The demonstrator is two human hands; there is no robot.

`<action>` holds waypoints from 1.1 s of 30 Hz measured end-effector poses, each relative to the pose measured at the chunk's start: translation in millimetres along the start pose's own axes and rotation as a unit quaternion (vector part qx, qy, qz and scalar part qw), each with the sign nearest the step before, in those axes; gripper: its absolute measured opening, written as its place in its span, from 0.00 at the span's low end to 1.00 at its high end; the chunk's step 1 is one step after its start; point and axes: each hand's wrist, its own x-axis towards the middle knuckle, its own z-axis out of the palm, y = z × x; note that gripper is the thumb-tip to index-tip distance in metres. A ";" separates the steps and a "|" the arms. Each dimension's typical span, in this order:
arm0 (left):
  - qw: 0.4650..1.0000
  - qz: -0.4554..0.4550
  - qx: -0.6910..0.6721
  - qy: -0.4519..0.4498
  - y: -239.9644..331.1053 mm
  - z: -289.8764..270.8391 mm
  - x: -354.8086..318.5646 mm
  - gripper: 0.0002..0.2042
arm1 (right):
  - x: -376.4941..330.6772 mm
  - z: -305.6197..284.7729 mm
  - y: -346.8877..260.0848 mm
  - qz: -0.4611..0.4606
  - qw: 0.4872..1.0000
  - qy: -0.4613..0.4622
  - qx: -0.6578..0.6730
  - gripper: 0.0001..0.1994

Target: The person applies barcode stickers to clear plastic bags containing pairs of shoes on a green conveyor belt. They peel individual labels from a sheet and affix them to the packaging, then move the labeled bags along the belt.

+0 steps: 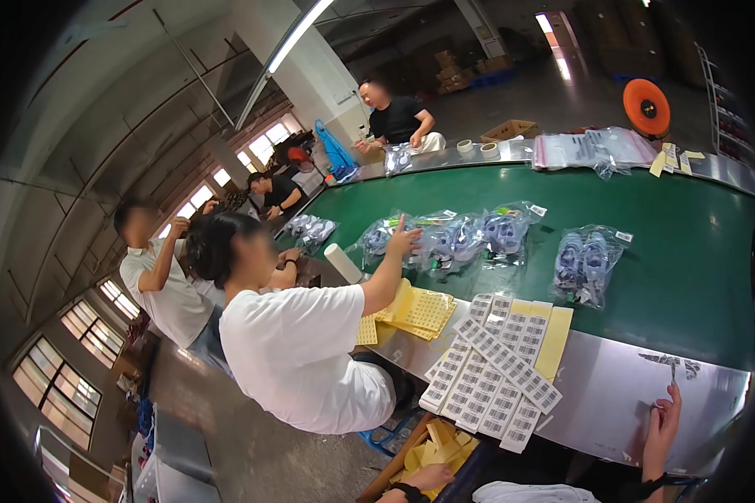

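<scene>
My right hand (pixel 663 426) is over the metal edge strip (pixel 600 402) at the lower right, index finger stretched upward, nothing seen in it. Just beyond its fingertip are dark torn scraps stuck to the metal. At the bottom, my left hand (pixel 432 477) hangs beside a box of yellow backing paper (pixel 436 448); its fingers are too small and blurred to make out. Between the hands, fanned sheets of barcode labels (pixel 499 369) overhang the strip. A clear bag with a pair of light-blue clogs (pixel 585 264) lies on the green belt (pixel 671 251).
To the left, a co-worker in a white shirt (pixel 302 352) reaches over several bagged clogs (pixel 453 239). Yellow label sheets (pixel 419 310) and a white roll (pixel 342 263) lie near that person. Across the belt are flat plastic bags (pixel 591 151), tape rolls (pixel 489 150) and an orange fan (pixel 646 107).
</scene>
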 end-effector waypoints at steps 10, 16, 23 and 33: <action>0.911 0.403 0.065 -0.061 302.7 -76.6 -8.6 0.12 | 2.0 -5.4 14.1 0.022 0.997 0.030 0.070 0.30; 0.848 0.500 0.132 0.117 352.8 -64.2 78.9 0.19 | 1.4 -1.9 13.1 0.030 0.994 0.029 0.100 0.29; 0.847 0.447 0.248 0.142 357.3 -16.6 143.0 0.24 | 4.5 -6.1 15.0 0.043 0.992 0.031 0.117 0.29; 0.811 0.487 0.309 0.100 349.8 -35.9 153.5 0.26 | -4.0 5.1 15.0 0.077 0.990 0.020 0.115 0.27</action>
